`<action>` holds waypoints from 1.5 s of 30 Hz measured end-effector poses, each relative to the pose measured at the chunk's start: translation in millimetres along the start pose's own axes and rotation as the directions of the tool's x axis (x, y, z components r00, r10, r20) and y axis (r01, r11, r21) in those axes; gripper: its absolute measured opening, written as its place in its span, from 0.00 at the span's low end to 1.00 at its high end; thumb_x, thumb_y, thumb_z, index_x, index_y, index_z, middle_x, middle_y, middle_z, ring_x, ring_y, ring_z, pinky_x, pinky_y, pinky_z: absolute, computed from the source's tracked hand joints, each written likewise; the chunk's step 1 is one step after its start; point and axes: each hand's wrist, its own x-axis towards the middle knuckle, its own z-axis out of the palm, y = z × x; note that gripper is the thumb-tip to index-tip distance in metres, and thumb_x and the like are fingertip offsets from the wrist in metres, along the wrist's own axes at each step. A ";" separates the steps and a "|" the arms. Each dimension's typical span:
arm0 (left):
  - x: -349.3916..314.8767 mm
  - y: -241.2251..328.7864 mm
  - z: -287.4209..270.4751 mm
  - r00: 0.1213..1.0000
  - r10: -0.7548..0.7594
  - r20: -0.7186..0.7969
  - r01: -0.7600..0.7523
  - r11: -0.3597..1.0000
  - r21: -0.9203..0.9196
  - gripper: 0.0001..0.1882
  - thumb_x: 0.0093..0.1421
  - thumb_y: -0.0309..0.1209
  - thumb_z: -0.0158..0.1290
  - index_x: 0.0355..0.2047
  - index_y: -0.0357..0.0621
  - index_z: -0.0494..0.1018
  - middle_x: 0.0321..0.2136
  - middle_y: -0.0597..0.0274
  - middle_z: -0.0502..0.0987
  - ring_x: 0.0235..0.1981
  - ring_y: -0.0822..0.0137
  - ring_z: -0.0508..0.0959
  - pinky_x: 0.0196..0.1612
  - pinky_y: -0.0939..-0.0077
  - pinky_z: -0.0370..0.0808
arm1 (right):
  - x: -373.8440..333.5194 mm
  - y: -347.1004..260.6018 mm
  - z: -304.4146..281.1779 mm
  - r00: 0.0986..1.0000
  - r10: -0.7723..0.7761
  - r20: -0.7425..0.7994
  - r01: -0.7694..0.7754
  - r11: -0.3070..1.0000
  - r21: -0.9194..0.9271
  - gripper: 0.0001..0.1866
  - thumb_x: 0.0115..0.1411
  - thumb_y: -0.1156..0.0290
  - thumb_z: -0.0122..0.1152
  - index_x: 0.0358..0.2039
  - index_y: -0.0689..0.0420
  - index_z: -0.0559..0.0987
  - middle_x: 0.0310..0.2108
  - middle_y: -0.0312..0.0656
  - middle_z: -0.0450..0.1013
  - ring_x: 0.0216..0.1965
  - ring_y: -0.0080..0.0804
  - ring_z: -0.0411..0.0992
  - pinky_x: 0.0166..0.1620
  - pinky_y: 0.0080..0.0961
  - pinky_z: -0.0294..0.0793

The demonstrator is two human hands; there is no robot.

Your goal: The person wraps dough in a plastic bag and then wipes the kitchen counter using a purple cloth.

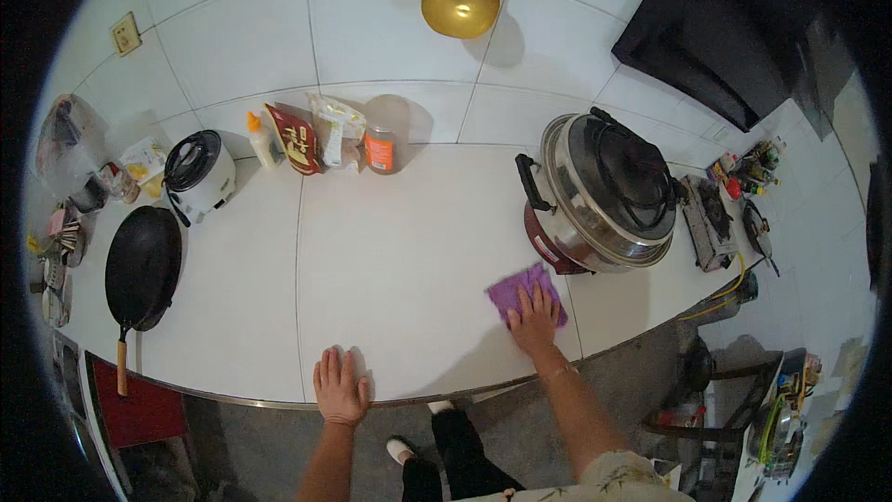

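My right hand [533,318] lies flat on a folded purple cloth [503,295], fingers stretched and spread. The cloth rests on the white tiled counter [400,251], just in front of a large steel pot [555,167] with a black-topped lid. Near the counter's front edge, my left hand [341,389] rests palm down with its fingers extended, holding nothing.
A black frying pan [144,265] overhangs the front edge at left. Behind it stands a white rice cooker [212,188]. A squeeze bottle [263,141], red bag [295,139] and jar [382,144] line the wall. Overhead hangs a gold ladle [461,4]; a gas stove [708,223] sits right.
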 end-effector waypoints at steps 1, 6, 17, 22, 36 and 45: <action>-1.5 0.2 0.2 1.000 0.000 -0.007 0.000 1.000 0.009 0.30 0.55 0.40 0.49 0.57 0.41 0.62 0.59 0.40 0.60 0.61 0.43 0.58 0.62 0.47 0.52 | 20.6 -5.2 2.7 1.000 0.004 -0.001 -0.004 0.999 0.033 0.32 0.60 0.51 0.50 0.63 0.47 0.59 0.65 0.50 0.49 0.64 0.51 0.47 0.63 0.55 0.41; -0.3 -0.9 -1.4 0.999 0.049 -0.012 -0.049 0.999 0.016 0.28 0.56 0.39 0.46 0.55 0.40 0.63 0.57 0.39 0.61 0.59 0.40 0.60 0.60 0.45 0.54 | 125.2 -43.7 3.2 0.999 -0.034 0.018 0.032 0.992 0.124 0.34 0.59 0.50 0.50 0.63 0.49 0.59 0.66 0.47 0.48 0.66 0.50 0.45 0.65 0.50 0.39; 6.7 10.6 -0.3 0.999 -0.012 -0.036 0.013 1.000 0.022 0.28 0.51 0.37 0.52 0.54 0.42 0.66 0.57 0.43 0.62 0.60 0.44 0.60 0.61 0.47 0.54 | -17.3 60.6 -30.9 0.974 -0.003 0.225 -0.023 0.993 0.115 0.40 0.58 0.49 0.51 0.65 0.57 0.53 0.65 0.60 0.43 0.65 0.61 0.42 0.64 0.55 0.39; -2.7 0.8 1.5 0.999 0.010 -0.046 -0.012 1.000 -0.025 0.28 0.53 0.37 0.52 0.55 0.45 0.65 0.58 0.46 0.62 0.59 0.46 0.62 0.61 0.48 0.55 | -14.5 32.2 -19.0 0.954 0.038 0.296 -0.056 0.997 0.053 0.41 0.60 0.47 0.46 0.66 0.57 0.48 0.66 0.61 0.40 0.66 0.62 0.37 0.64 0.57 0.32; -19.2 -54.4 -10.5 0.904 -0.297 -0.306 0.266 0.954 -0.141 0.26 0.54 0.28 0.52 0.54 0.42 0.65 0.57 0.41 0.62 0.58 0.41 0.62 0.59 0.53 0.61 | 15.0 -270.6 12.1 0.744 -0.623 0.242 0.587 0.782 0.207 0.37 0.59 0.46 0.47 0.65 0.51 0.56 0.67 0.52 0.43 0.67 0.54 0.40 0.64 0.59 0.28; -84.6 -123.5 -56.1 0.886 -0.432 -0.170 0.425 0.902 -0.077 0.26 0.57 0.33 0.50 0.57 0.44 0.63 0.60 0.46 0.60 0.62 0.46 0.57 0.63 0.52 0.54 | 11.7 -368.2 35.9 0.660 -0.716 0.227 0.695 0.697 0.178 0.32 0.61 0.49 0.44 0.65 0.45 0.57 0.68 0.46 0.44 0.66 0.52 0.43 0.64 0.58 0.33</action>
